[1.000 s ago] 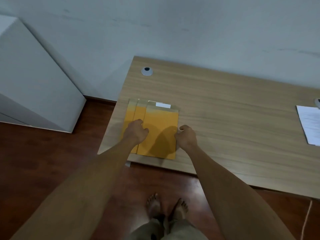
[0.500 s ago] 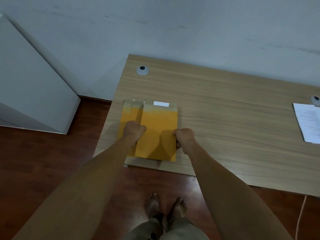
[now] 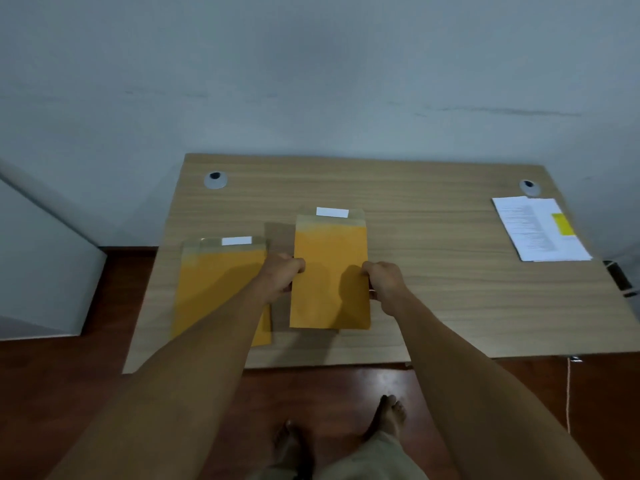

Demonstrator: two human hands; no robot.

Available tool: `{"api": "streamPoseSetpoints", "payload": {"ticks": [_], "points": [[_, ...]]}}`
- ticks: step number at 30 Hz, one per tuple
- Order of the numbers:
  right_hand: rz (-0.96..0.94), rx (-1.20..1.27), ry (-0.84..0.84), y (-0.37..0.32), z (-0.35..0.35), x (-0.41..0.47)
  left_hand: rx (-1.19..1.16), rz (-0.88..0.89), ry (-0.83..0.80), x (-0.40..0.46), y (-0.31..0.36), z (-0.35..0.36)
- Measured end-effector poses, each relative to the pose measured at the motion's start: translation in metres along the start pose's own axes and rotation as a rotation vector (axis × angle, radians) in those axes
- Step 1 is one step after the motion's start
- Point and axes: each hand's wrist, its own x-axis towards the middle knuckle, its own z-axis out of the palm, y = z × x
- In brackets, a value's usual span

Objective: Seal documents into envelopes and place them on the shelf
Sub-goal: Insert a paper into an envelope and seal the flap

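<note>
Two hands gripping one envelope [image 3: 329,271] by its long edges, holding it just above table [image 3: 450,289], likely to keep it flat while carrying it clear of stack. Left hand [image 3: 280,275] pinching left edge, fingers curled around it; right hand [image 3: 384,282] clamping right edge, knuckles up. Both arms reaching forward, nearly straight. Remaining envelopes [image 3: 221,289] lying at left table end, flaps open. Documents [image 3: 540,228] waiting at far right corner, well apart. Shelf not showing.
</note>
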Motion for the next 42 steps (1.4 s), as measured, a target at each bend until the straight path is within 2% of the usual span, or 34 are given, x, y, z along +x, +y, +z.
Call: {"api": "streamPoseSetpoints", "payload": {"ticks": [8, 20, 24, 27, 29, 32, 34, 39, 42], "points": [[-0.018, -0.004, 0.025, -0.002, -0.115, 0.038, -0.056, -0.008, -0.028, 0.017, 0.037, 0.114], [-0.049, -0.167, -0.122, -0.010, -0.254, 0.110, -0.162, -0.084, 0.040, 0.040, 0.066, 0.257], [-0.204, -0.231, -0.082, -0.024, -0.272, 0.129, -0.123, -0.061, 0.070, 0.046, 0.068, 0.270], [-0.481, -0.485, 0.029, -0.051, -0.274, 0.135, -0.051, -0.048, 0.028, 0.044, 0.073, 0.263], [-0.582, -0.641, 0.018, -0.077, -0.275, 0.141, 0.008, -0.016, 0.009, 0.045, 0.083, 0.260], [-0.544, -0.712, -0.180, -0.091, -0.273, 0.136, 0.081, 0.020, -0.023, 0.042, 0.094, 0.257], [-0.462, -0.710, -0.318, -0.084, -0.273, 0.163, 0.133, -0.024, -0.033, 0.066, 0.087, 0.266], [-0.307, -0.410, -0.305, -0.063, -0.285, 0.155, 0.262, 0.026, 0.038, 0.080, 0.092, 0.258], [-0.240, -0.265, -0.284, -0.053, -0.290, 0.156, 0.307, 0.047, 0.263, 0.085, 0.093, 0.241]]}}
